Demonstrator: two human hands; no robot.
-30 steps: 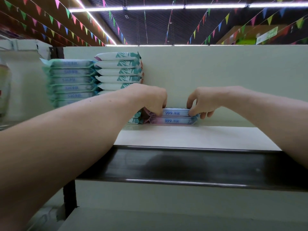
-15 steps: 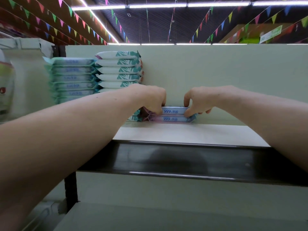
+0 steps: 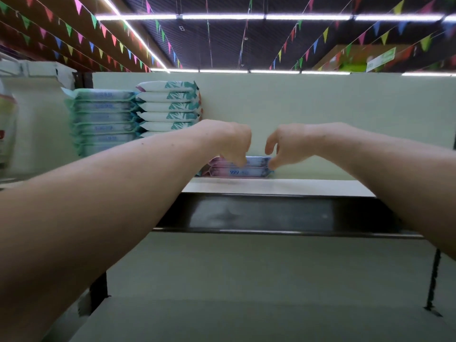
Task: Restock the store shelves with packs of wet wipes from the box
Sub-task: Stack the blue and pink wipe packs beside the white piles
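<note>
Now your two hands sit closer together than they do a second ago, when they flank the ends of the flat pink-and-blue soft plastic upper pack (image 3: 256, 161) of wet wipes. Your right hand (image 3: 288, 144) is nearer the middle and its thumb (image 3: 269, 146) stands raised, clear of the wrapper. Only its bent fingertips meet the right end of the upper pack, so you cannot tell from here whether that hand pinches or merely touches. Your left hand (image 3: 229, 141) hangs knuckles-up with its fingers curled down over the front edge of the same pack, gripping it near its left half.

For the task, that reads as a placement all but finished. The upper pack lies flat and square on the matching pink-and-blue lower pack (image 3: 237, 172), and both rest on the pale board of the shelf (image 3: 283, 187), close to the light green back panel (image 3: 320, 107).

Relative to your hands, the pair lies directly beneath your fingertips and slightly beyond them. It sits just beside the tall stack of white-and-teal soft packs (image 3: 167, 107) at your left, with the stack of mint-green packs (image 3: 103, 119) further left again. The supply box is out of view.
</note>
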